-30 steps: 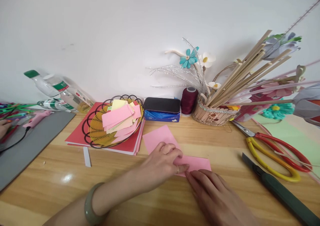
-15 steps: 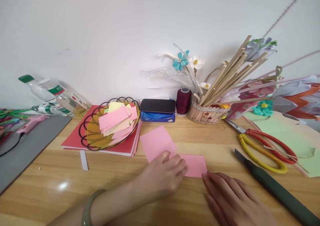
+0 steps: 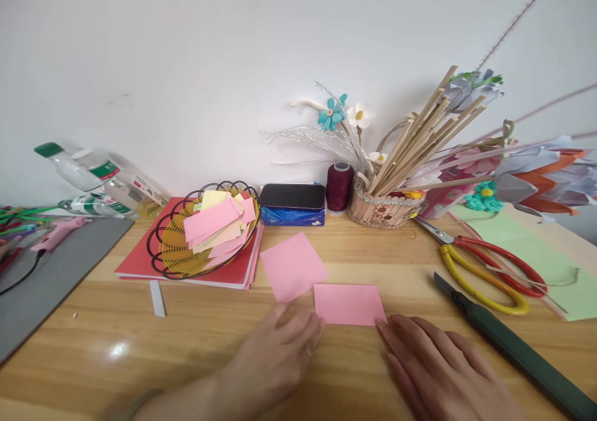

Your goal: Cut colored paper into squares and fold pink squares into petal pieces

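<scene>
A pink paper rectangle lies flat on the table in front of me. My left hand is at its lower left corner, fingers bent and pressed together, with the tips at the paper's edge. At the lower right corner, the fingertips of my right hand press on the paper, the fingers close together and the thumb mostly hidden. Just behind and left lies a pink paper square, turned at an angle, its near corner close to my left hand.
On the right lie a utility knife and scissors. A basket of paper slips sits on red paper. Behind stand a phone on a blue pack, a thread spool and a stick holder.
My left hand has slid left and nearer to me, from on top of the pink rectangle to its left corner, uncovering its left part. My right hand stays at the right corner.
</scene>
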Demonstrator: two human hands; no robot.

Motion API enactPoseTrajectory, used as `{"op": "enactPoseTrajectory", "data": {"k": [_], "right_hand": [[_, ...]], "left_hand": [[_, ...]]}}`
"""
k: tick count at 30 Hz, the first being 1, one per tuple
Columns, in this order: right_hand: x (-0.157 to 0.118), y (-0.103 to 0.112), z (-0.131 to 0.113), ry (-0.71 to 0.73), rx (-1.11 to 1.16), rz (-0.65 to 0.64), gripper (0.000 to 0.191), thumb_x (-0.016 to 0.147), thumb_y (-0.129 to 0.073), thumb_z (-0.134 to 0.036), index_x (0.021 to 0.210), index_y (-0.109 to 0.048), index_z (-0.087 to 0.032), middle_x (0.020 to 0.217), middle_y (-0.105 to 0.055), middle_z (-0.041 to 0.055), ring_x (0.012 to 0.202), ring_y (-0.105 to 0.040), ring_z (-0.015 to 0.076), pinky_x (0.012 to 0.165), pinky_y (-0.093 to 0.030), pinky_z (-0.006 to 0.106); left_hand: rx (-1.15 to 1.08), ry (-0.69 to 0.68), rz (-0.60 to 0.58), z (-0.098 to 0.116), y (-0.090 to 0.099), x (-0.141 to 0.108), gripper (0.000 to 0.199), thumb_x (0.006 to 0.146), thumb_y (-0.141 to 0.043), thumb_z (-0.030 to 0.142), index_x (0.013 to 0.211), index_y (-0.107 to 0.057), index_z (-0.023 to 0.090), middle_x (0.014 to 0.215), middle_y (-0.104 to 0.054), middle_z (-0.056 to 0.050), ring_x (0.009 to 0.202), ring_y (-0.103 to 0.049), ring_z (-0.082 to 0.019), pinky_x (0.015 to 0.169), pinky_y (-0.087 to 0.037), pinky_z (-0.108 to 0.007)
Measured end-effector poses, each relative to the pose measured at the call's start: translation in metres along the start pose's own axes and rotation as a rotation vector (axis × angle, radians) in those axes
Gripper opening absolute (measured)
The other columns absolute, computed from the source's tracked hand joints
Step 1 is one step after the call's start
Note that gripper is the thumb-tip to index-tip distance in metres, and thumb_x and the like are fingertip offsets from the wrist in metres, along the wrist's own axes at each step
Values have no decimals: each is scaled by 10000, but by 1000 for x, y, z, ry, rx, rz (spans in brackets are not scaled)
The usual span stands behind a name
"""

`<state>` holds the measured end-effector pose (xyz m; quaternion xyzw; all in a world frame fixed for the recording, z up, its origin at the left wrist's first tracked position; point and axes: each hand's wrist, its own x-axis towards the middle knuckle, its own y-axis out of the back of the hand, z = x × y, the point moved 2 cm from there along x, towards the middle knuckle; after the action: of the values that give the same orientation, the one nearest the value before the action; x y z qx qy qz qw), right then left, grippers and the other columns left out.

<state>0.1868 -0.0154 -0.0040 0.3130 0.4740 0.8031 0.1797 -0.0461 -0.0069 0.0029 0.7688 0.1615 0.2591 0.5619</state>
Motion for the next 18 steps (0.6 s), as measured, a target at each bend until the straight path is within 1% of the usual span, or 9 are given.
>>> {"op": "enactPoseTrajectory", "data": {"k": [4,6,9,11,13,16,18], "right_hand": [[-5,-2,4,-25,31,-18,292,852,-404,-235,1055,-602,-166,1042,-640,108,932,-567,262,772,-391,414],[-6,-1,6,-68,49,-22,306,860,-393,-238,1075,-589,-146,1037,-633,114,937,-561,257,786,-392,411],[0,4,5,-147,53,11,321,877,-360,-249,1045,-591,-103,982,-630,141,905,-561,262,781,-393,412],[8,6,-3,-168,49,44,335,893,-338,-268,1052,-588,-111,957,-633,135,877,-565,249,759,-398,387],[19,7,-14,-183,62,76,349,910,-316,-288,1089,-575,-138,935,-642,102,837,-570,218,738,-398,352],[33,6,-31,-190,139,112,400,933,-255,-375,1114,-565,-200,940,-652,47,840,-570,190,740,-393,320],[37,5,-35,-212,192,122,442,940,-207,-405,1087,-582,-225,907,-657,19,821,-570,174,734,-391,307]], "left_hand": [[-102,92,46,-4,-4,-2,243,941,-381,153,1112,-552,131,985,-603,-42,950,-476,-167,850,-301,-341],[-143,129,51,-5,-9,-1,206,929,-426,156,1093,-551,157,962,-598,-42,928,-490,-167,831,-322,-332],[-180,171,44,-5,-17,-1,172,924,-450,167,1061,-552,191,943,-588,-41,931,-498,-170,829,-344,-335],[-197,167,39,-4,-20,-1,159,920,-466,179,1054,-551,193,947,-584,-45,950,-497,-176,841,-352,-342],[-203,158,26,-2,-21,-2,161,913,-485,197,1061,-546,185,969,-579,-56,978,-492,-182,862,-353,-348],[-181,148,28,-1,-19,-2,221,904,-501,196,1120,-522,160,999,-575,-64,1017,-480,-192,899,-335,-361],[-161,127,39,0,-15,-2,259,900,-500,180,1156,-506,140,1005,-578,-65,1018,-478,-198,909,-323,-367]]}}
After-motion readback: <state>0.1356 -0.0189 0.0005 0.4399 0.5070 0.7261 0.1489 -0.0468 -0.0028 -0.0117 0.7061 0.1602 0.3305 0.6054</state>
